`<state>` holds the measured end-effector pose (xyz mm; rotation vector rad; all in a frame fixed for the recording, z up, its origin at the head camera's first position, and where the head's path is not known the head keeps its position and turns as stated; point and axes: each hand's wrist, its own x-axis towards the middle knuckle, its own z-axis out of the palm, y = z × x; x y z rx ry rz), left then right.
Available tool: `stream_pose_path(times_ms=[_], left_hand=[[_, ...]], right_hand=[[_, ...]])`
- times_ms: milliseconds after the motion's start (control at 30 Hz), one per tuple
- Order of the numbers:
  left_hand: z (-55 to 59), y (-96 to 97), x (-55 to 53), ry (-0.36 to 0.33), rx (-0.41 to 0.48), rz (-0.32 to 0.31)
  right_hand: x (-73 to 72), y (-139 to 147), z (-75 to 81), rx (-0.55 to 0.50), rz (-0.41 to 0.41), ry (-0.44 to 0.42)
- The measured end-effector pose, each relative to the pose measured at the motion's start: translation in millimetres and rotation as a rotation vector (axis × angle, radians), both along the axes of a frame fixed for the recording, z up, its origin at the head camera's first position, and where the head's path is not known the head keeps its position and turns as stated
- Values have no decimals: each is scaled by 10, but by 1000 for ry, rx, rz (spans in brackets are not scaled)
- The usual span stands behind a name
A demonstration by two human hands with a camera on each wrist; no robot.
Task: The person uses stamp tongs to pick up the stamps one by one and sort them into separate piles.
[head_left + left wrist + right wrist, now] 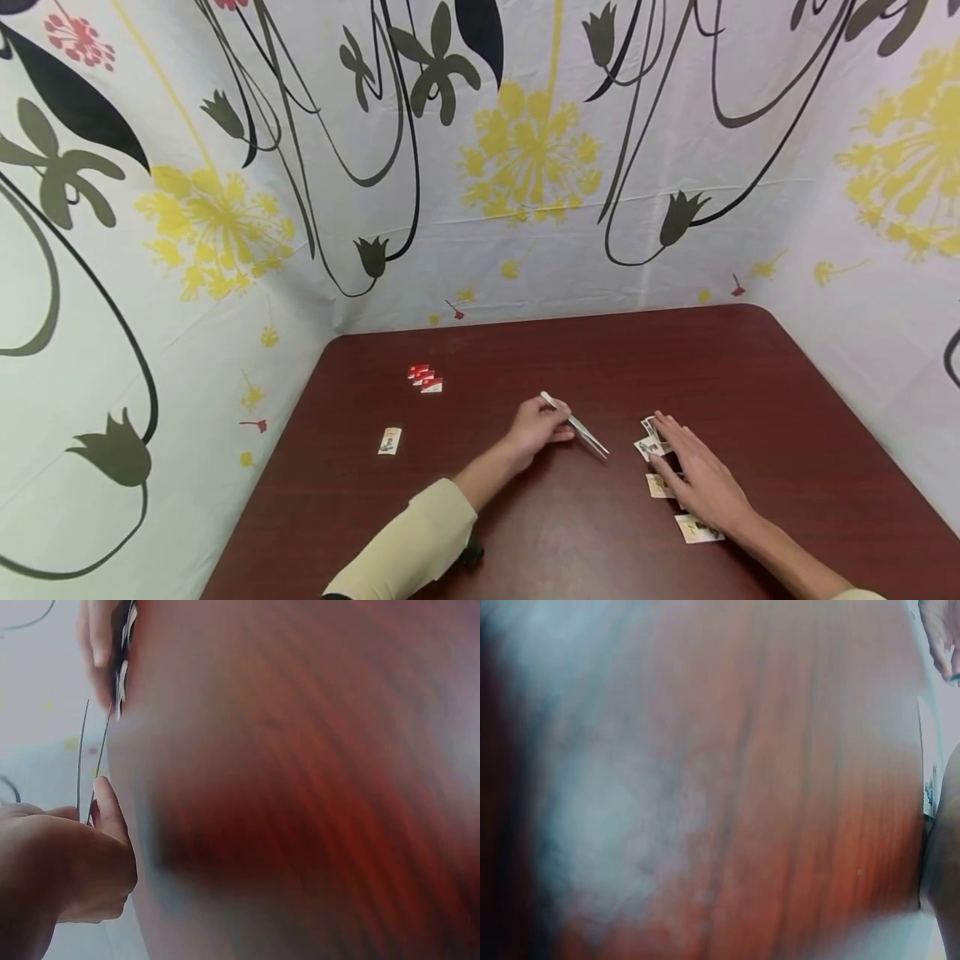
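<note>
And here is the left hand, fingers pinching a pair of silver tweezers above the middle of the dark red surface! The 2 prongs stand slightly apart, their tips angled toward the right hand, with nothing between them.

Over on the right, that hand reaches flat across a loose column of pale printed cards, fingers extended, thumb held out from them. It grips nothing visible; whether the palm presses on the cards, I cannot tell. Some overlap near the fingertips, 1 shows beside the thumb, and another pokes out by the wrist.

Look left: 1 lone pale card lies on its own, and beyond it 3 red-and-white cards overlap in a slanting row. A cream sleeve covers the left forearm, and behind everything hangs a white flowered cloth.
</note>
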<state>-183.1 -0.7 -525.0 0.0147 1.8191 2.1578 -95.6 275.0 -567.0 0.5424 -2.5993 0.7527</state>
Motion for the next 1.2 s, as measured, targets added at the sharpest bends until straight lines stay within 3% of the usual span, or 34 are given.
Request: stream_pose_path(times_ms=[233,533,967,1200], left_hand=[[6,275,184,6,-36,-51],[-53,444,329,20,-13,-52],[-132,588,391,42,18,-6],[-135,566,363,56,27,-20]], right_hand=[[-22,-9,-33,5,33,100],[-48,-14,-15,39,31,103],[-27,-18,-37,40,30,88],[-31,-15,-32,39,18,91]])
